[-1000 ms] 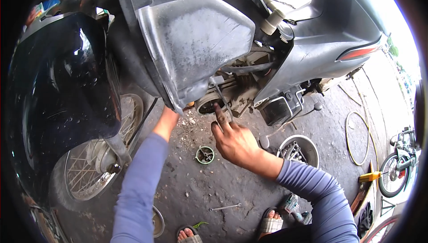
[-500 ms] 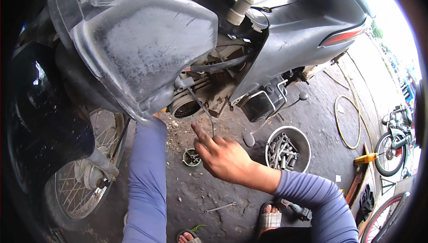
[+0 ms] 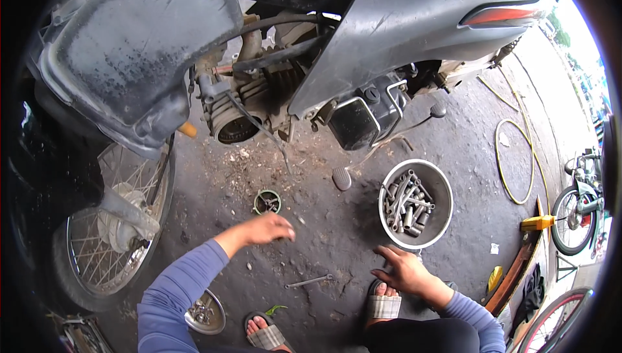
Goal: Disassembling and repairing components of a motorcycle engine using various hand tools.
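Engine (image 3: 259, 106) of the motorbike now sits well ahead of both hands, which have drawn back from it. Left hand (image 3: 269, 228) hovers loosely curled, empty, just short of a small round part (image 3: 267, 202); right hand (image 3: 402, 270), fingers spread, rests below the socket bowl (image 3: 440, 191).

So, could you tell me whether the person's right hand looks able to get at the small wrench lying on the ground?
Probably yes. The right hand hangs open just above the ground, and the small wrench lies on bare concrete to its left with nothing between them; the sandalled foot sits below that path.
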A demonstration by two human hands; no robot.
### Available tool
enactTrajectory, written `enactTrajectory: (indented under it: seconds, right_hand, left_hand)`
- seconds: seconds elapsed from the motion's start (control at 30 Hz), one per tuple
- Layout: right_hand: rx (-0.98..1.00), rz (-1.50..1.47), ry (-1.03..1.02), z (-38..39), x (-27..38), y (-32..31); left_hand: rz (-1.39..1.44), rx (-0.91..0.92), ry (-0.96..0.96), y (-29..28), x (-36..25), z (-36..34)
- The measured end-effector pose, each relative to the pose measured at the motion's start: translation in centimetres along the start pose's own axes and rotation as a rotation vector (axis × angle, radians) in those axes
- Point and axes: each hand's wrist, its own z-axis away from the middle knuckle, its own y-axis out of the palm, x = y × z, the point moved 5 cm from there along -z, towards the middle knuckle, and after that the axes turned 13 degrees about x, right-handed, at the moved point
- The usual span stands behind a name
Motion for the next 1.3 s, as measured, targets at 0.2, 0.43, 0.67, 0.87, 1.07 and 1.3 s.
enactTrajectory:
  seconds: [0.2,0.43,0.67,0.87,1.07,1.3]
  right_hand:
    - [-0.029,-0.380,-0.564,-5.4,3.9,0.5]
    - [-0.285,-1.462,0.183,-0.9,-7.5,2.2]
    - [0.195,-0.730,0.361,2.7,-6.9,4.0]
    - [0.850,-0.149,-0.016,-6.2,6.4,8.9]
    - [0.883,-0.302,-0.226,-17.0,24.3,26.7]
    - [0.841,-0.121,-0.617,-14.6,20.6,23.9]
  left_hand:
    - [0.069,0.410,-0.076,8.7,-8.0,-2.5]
    - [-0.357,-0.366,-0.119,2.1,-3.0,4.3]
    - [-0.549,-0.308,-0.360,4.2,4.2,14.6]
    - [-0.402,-0.696,-0.558,9.4,16.9,29.1]
    - [0.168,-2.048,-0.356,23.3,31.0,41.8]
    - [0.290,-1.836,-0.321,22.8,25.4,36.0]
